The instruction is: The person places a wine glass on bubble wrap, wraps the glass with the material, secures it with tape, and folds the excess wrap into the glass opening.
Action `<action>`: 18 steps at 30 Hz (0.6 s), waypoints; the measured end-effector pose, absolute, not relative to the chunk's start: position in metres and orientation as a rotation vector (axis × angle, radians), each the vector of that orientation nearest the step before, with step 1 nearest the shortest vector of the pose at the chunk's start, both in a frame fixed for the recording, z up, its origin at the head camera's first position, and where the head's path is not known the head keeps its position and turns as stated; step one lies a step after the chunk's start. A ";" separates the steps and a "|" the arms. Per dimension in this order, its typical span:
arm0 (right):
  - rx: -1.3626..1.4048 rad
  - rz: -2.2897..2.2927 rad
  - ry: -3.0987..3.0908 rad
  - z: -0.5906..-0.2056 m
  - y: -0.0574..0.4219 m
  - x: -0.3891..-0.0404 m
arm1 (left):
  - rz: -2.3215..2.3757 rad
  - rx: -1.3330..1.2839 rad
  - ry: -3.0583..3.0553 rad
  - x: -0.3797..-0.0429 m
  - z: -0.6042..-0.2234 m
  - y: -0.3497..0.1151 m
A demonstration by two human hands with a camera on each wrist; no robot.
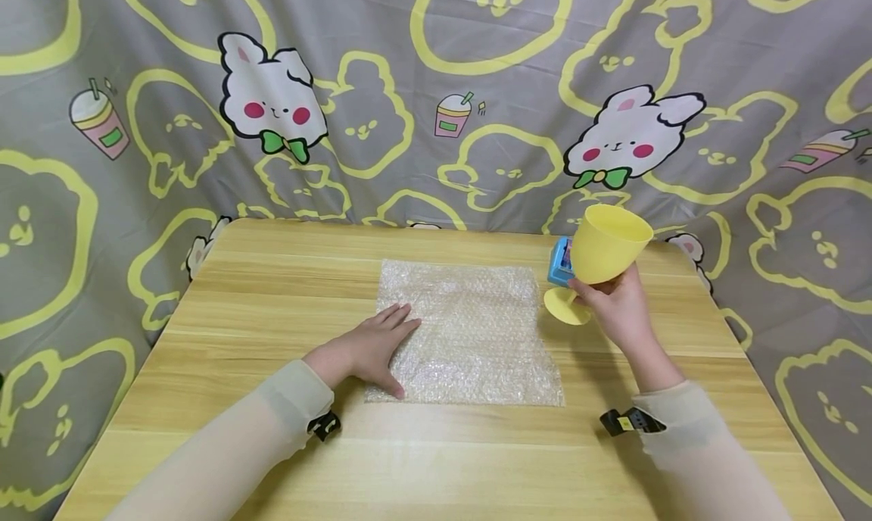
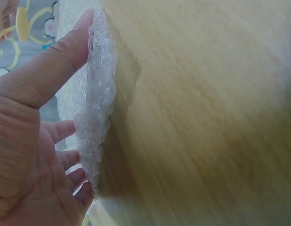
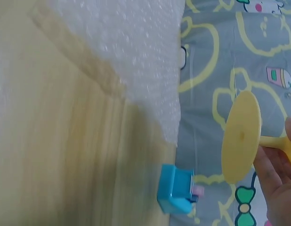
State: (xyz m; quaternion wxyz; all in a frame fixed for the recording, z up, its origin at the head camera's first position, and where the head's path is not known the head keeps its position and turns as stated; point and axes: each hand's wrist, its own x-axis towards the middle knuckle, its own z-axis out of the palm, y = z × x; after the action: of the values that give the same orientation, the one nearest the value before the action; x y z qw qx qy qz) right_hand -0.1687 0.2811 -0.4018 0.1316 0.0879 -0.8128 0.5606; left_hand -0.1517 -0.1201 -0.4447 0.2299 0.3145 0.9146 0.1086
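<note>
A sheet of bubble wrap point(image 1: 470, 332) lies flat on the wooden table. My left hand point(image 1: 371, 350) rests on its left edge, fingers spread and thumb near the front corner. In the left wrist view, the thumb and fingertips touch the bubble wrap point(image 2: 96, 89) along its edge. To the right, my right hand point(image 1: 625, 313) holds a yellow plastic goblet point(image 1: 606, 244) around the stem, just under the bowl. The goblet is tilted, its mouth up and to the right, and its round foot point(image 3: 241, 137) shows above the table in the right wrist view.
Behind the goblet, a small blue plastic object point(image 1: 559, 262) sits near the table's back right edge, partly hidden. A grey curtain point(image 1: 381, 127) with yellow outlines and rabbits hangs around the back and sides of the table point(image 1: 436, 460).
</note>
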 end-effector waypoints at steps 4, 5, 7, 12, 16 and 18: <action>0.268 1.659 -2.363 -0.404 0.271 -0.168 | 0.306 0.865 2.516 -0.151 -0.445 -0.120; 0.268 1.672 -2.364 -0.401 0.266 -0.166 | 0.308 0.864 2.516 -0.151 -0.445 -0.120; 0.272 1.687 -2.371 -0.396 0.258 -0.162 | 0.311 0.864 2.515 -0.151 -0.445 -0.120; 0.302 1.691 -2.401 -0.385 0.240 -0.154 | 0.305 0.863 2.516 -0.151 -0.445 -0.120; 0.313 1.697 -2.418 -0.395 0.237 -0.159 | 0.295 0.864 2.515 -0.152 -0.444 -0.120; 0.323 1.701 -2.428 -0.403 0.236 -0.162 | 0.300 0.872 2.518 -0.152 -0.444 -0.120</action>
State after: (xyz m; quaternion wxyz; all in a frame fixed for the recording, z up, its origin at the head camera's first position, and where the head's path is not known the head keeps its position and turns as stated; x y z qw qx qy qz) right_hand -0.1621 0.2357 -0.4029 0.0797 0.1079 -0.8115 0.5687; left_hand -0.1521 -0.1203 -0.4436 0.2281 0.3167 0.9142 0.1088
